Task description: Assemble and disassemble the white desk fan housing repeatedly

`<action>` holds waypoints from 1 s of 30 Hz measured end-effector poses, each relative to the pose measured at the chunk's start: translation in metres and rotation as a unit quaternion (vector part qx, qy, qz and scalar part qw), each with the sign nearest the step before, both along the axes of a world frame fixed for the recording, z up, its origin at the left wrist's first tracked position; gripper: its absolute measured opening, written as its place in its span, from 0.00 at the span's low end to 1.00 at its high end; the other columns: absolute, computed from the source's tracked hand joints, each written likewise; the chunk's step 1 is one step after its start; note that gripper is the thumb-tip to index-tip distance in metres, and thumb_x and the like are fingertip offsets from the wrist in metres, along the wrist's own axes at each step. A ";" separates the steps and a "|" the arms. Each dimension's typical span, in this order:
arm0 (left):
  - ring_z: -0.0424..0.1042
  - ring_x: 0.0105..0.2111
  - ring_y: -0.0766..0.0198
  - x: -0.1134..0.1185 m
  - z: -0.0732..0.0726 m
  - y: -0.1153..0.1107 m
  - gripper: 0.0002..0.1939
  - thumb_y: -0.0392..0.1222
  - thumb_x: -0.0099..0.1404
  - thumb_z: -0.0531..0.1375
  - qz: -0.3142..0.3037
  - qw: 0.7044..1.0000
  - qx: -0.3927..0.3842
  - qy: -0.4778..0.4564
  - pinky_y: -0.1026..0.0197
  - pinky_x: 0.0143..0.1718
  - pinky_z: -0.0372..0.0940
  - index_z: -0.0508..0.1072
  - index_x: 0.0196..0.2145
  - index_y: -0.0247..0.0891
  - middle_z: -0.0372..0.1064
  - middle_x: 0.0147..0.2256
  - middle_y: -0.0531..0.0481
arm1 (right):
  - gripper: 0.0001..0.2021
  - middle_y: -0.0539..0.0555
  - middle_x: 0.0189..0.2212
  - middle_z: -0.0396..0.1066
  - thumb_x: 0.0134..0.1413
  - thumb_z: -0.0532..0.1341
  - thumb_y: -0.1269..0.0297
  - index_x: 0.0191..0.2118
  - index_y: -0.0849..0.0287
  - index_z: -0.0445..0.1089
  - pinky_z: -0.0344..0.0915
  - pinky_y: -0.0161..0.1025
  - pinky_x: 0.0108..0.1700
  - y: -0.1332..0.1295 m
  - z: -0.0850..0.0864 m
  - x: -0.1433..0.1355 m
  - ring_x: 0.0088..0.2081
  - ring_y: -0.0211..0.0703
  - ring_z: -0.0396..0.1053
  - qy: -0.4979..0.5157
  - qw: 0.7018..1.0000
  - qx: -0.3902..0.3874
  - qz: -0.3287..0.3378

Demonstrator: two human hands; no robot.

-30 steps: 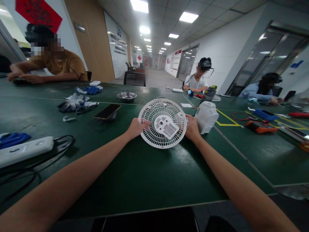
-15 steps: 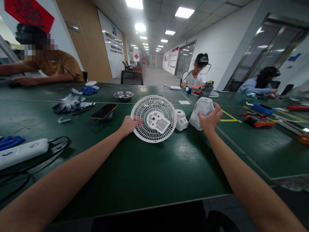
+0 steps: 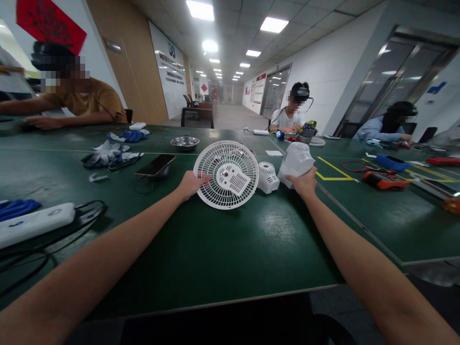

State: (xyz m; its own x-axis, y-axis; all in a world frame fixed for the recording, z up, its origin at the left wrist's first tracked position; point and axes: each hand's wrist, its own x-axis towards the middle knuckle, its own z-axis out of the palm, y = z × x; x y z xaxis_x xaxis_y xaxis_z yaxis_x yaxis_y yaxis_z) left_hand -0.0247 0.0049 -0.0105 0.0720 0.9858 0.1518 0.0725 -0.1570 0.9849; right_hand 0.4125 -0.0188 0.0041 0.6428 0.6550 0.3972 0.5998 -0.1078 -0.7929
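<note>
My left hand (image 3: 192, 185) grips the left rim of a round white fan grille (image 3: 235, 179), thumb across its bars. The grille is tilted up, its slotted centre plate facing me. To the right, my right hand (image 3: 304, 183) is closed round the lower part of a white plastic fan housing (image 3: 295, 160) with vent slots near its top. Between the grille and that housing sits a smaller white vented part (image 3: 268, 178), touched by neither hand. The fingers of my right hand are partly hidden behind the housing.
At left lie a phone (image 3: 156, 165), work gloves (image 3: 108, 155) and a white power strip (image 3: 38, 225) with black cables. A metal bowl (image 3: 184, 142) stands behind the grille. An orange multimeter (image 3: 386, 181) lies at right. Several people sit round the table.
My right hand has slid lower on the housing, which has tipped and shifted slightly left. My left hand still holds the grille, which has barely moved.
</note>
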 end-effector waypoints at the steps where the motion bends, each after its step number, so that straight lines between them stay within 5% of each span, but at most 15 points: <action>1: 0.78 0.26 0.57 0.000 -0.001 0.000 0.09 0.41 0.57 0.72 0.000 1.000 -0.001 0.001 0.51 0.32 0.76 0.80 0.33 0.34 0.79 0.29 0.44 | 0.45 0.66 0.54 0.70 0.27 0.75 0.53 0.54 0.55 0.57 0.63 0.60 0.58 -0.001 0.002 -0.002 0.55 0.67 0.70 0.002 1.000 0.012 -0.011; 5: 0.78 0.27 0.58 0.000 -0.001 -0.001 0.09 0.40 0.58 0.72 0.003 1.000 -0.003 -0.006 0.51 0.33 0.76 0.80 0.35 0.33 0.79 0.31 0.43 | 0.43 0.67 0.52 0.72 0.34 0.74 0.50 0.55 0.57 0.56 0.65 0.57 0.56 -0.006 0.018 -0.020 0.53 0.64 0.72 -0.012 0.995 0.097 -0.027; 9: 0.79 0.28 0.57 0.001 0.002 -0.003 0.09 0.40 0.59 0.71 -0.002 1.000 -0.005 -0.001 0.50 0.34 0.76 0.80 0.36 0.33 0.80 0.32 0.42 | 0.44 0.66 0.50 0.74 0.39 0.72 0.48 0.59 0.57 0.52 0.69 0.54 0.51 -0.014 0.032 -0.050 0.50 0.62 0.74 -0.055 0.985 0.159 0.044; 17: 0.80 0.30 0.56 0.000 -0.002 0.001 0.08 0.38 0.58 0.72 -0.008 1.000 -0.009 -0.018 0.49 0.36 0.77 0.80 0.36 0.35 0.80 0.35 0.42 | 0.44 0.66 0.48 0.75 0.38 0.72 0.43 0.59 0.57 0.57 0.68 0.62 0.52 -0.019 0.020 -0.094 0.48 0.68 0.75 -0.097 0.988 0.035 0.118; 30: 0.79 0.29 0.58 0.003 0.007 -0.005 0.07 0.36 0.60 0.70 0.000 1.000 -0.025 0.000 0.51 0.37 0.76 0.79 0.37 0.31 0.79 0.32 0.44 | 0.46 0.64 0.52 0.73 0.30 0.75 0.49 0.58 0.56 0.59 0.66 0.59 0.57 -0.006 0.026 -0.003 0.52 0.65 0.72 -0.041 0.997 0.061 -0.003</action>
